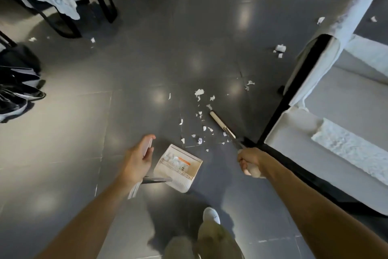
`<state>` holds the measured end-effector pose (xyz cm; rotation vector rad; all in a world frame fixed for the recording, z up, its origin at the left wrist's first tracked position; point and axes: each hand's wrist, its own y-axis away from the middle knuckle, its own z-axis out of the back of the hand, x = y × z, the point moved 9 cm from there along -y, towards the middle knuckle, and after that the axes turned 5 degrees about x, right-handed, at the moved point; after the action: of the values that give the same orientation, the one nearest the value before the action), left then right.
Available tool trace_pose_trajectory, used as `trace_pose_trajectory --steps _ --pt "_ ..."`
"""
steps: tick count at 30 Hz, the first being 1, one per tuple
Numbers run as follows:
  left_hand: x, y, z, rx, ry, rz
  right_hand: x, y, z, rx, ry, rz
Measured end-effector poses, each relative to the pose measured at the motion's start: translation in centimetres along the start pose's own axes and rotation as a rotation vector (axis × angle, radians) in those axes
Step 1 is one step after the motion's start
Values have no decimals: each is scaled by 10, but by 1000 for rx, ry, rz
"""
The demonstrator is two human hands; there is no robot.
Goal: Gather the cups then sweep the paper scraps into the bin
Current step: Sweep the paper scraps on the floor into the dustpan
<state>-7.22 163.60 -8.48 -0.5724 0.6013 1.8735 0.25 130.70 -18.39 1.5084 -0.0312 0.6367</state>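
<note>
Your trouser leg [212,237] and white shoe [211,215] stood closest, on the dark glossy floor [84,111]. Just ahead, your left hand [136,160] curled round the pale grip of the dustpan [182,185], which sat low at the floor with some scraps in it. Your right hand [249,161] was clamped on the end of the broom [219,122], whose narrow head lay near the white-draped seat [336,111]. The paper scraps [199,93] lay scattered between broom head and pan mouth, with more well beyond [280,48]. They looked featherlight and torn, so I judged brisk strokes would send them skating over that slick tile; short, low pulls would suit. Holding the stiff handle at its end gave you reach, though a lower hold would likely give more control. No cups showed.
</note>
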Motion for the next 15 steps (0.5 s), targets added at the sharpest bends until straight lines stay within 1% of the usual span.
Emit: trace_pose_trajectory --steps 5,9,12,15 --pt "16 -44 24 65 -110 -75 23 -3 -72 91 -99 -40" --pt "35 -77 43 126 -79 -153 37 -2 -121 105 -101 -63" --pt "45 -104 50 166 -57 -181 44 7 -149 102 -89 -103" --pt "48 -127 51 190 -16 -202 51 23 -178 111 -136 -136"
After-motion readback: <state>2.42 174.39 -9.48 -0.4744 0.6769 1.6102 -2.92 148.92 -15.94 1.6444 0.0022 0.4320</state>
